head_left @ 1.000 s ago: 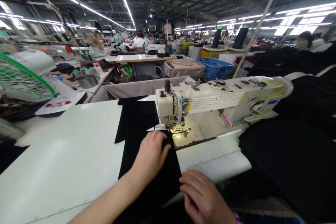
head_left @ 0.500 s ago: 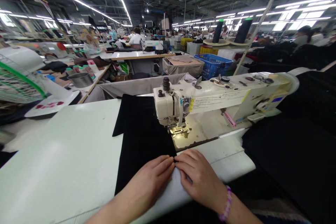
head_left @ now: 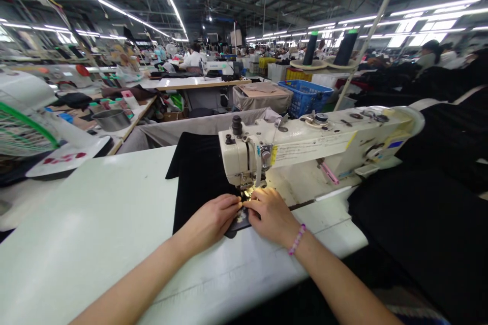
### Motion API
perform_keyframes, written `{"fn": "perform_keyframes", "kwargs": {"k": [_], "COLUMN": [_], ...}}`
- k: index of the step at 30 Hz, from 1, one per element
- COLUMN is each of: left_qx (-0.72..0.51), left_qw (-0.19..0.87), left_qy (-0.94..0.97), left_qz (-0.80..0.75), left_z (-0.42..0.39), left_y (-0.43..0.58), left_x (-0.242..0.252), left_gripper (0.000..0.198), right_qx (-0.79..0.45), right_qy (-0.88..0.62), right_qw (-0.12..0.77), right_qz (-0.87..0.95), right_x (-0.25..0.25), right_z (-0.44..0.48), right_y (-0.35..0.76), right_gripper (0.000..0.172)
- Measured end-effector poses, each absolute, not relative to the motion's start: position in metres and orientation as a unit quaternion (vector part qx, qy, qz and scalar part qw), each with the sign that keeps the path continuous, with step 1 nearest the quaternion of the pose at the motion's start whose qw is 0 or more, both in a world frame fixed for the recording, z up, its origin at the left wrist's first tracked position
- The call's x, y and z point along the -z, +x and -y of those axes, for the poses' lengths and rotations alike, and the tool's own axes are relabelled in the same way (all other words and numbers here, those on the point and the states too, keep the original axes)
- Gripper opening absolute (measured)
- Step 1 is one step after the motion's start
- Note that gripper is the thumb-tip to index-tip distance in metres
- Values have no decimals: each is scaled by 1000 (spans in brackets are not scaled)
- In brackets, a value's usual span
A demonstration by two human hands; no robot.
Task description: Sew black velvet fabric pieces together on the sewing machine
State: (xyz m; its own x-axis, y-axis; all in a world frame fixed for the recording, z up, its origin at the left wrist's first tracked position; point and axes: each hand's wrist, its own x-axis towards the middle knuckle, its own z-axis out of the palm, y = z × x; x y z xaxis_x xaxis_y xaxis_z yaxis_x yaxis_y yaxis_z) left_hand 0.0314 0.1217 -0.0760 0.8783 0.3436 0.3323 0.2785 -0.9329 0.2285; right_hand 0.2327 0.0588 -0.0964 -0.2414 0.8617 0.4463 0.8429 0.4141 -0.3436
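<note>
A piece of black fabric lies on the pale sewing table, its right edge beside the needle area of the white sewing machine. My left hand has its fingers pressed together on the fabric's near right edge. Facing it, my right hand, with a purple beaded bracelet at the wrist, pinches the same edge just in front of the presser foot. Both sets of fingertips nearly meet there. A small lit patch shows at the needle, partly hidden by my right hand.
The pale tabletop stretches left, toward a fan with a green rim and a metal bowl. Dark fabric is heaped at the right. Behind the machine stand a blue basket and thread cones.
Both hands have moved forward, away from me, to the presser foot, carrying the near edge of the black fabric with them. The view has shifted slightly.
</note>
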Motion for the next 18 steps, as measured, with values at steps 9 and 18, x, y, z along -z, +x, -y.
{"fn": "perform_keyframes", "kwargs": {"k": [9,18], "left_qx": [-153,-137], "left_qw": [68,53], "left_qy": [961,890], "left_qz": [-220,-432], "left_z": [-140,-142], "left_y": [34,33], "left_x": [71,97], "left_gripper": [33,51], "right_qx": [2,42], "right_qy": [-581,-867], "right_qw": [430,228], "right_qz": [691,442], "right_x": [83,82], "right_z": [-6,105], "right_y": [271,460], "right_gripper": [23,42]}}
